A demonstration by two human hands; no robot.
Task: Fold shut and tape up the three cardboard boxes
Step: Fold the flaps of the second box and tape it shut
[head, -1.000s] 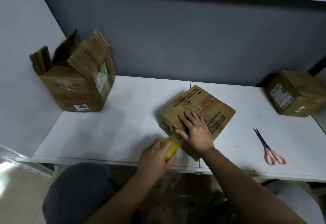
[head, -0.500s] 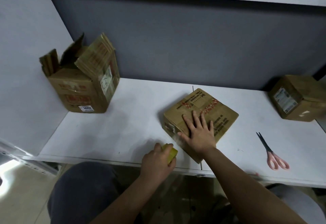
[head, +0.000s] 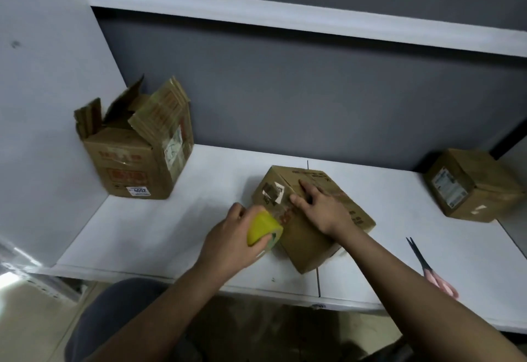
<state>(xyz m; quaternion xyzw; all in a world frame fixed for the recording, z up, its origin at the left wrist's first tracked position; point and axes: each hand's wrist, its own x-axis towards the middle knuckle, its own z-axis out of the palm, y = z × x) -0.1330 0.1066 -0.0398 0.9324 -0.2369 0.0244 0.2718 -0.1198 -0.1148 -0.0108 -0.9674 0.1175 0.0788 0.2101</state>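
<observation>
A closed cardboard box (head: 308, 242) lies tipped on the white table (head: 171, 219) in front of me. My right hand (head: 322, 207) presses flat on its top face, fingers straight. My left hand (head: 231, 236) grips a yellow tape roll (head: 263, 227) held against the box's left side. A taller cardboard box (head: 134, 162) with its flaps standing open is at the far left against the side wall. A third, closed box (head: 470, 187) sits at the far right.
Pink-handled scissors (head: 430, 270) lie on the table right of my right forearm. A grey back wall and a white shelf (head: 285, 16) above bound the space. The table's front edge runs just beneath my arms.
The middle box has been turned and tipped, a side with a label now facing left. My left hand has lifted the tape roll from the table edge up against the box.
</observation>
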